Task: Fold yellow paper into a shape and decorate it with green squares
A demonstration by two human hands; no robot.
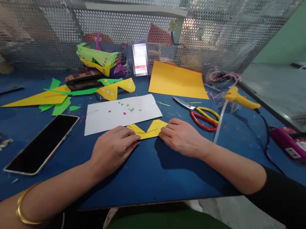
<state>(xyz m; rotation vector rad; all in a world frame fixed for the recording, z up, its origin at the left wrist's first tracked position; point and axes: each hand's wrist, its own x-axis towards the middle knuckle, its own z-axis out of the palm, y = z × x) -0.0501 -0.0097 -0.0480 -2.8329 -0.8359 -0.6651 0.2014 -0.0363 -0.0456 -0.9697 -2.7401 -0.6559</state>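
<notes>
- The folded yellow paper piece point(149, 130) sits flat on the blue tabletop point(149, 171), right at the near edge of the white sheet point(121, 113), with two points sticking up like a zigzag.
- The left hand point(112, 148) lies palm down at about 9 o'clock of the piece, fingers together, tips pressing its left end flat. Not really a pinch, more a hold-down.
- The right hand point(182, 137) does the same from 3 o'clock, fingers together on the right end.
- Handling-wise I'd call it thin craft paper: super light, bendy, holds a crease but tears or dents easily. It'd probably slide on that smooth tabletop, so pinning the ends with flat fingertips makes sense. To lift it, I'd take an outer corner or a folded edge, where it's thicker.
- Around it: scissors point(202, 113) with red and yellow handles at 2 o'clock, a yellow glue gun point(239, 97) further out the same way, an orange sheet point(176, 79) at 1 o'clock, a dark-screened phone point(42, 144) at 9 o'clock, and green and yellow scraps point(52, 99) at 10 o'clock.
- Writing: nothing readable. The small upright item at 12 o'clock is blurred out, and the pink box point(294, 144) at 4 o'clock has a label too small to make out.
</notes>
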